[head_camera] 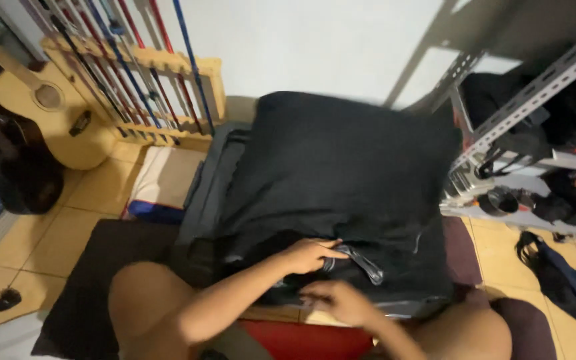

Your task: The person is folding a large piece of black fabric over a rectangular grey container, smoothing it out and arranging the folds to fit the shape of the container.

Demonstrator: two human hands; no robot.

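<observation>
Head view: your left hand (311, 255) lies with fingers flat, gripping nothing, on folded black garment (341, 167); your right hand (338, 301), fingers curled, pinches its near edge.

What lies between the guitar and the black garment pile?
In the head view, a wooden rack of coloured sticks stands between the guitar and the black garment pile.

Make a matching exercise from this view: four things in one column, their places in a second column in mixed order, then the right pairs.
Things:
1. left hand
2. guitar
3. metal shelf rack
4. right hand

Places:
A. far right, against the wall
B. on the black garment, fingers at a grey strip
C. far left, on the tiled floor
D. at the garment's near edge

Pairs: 1-B, 2-C, 3-A, 4-D
</observation>
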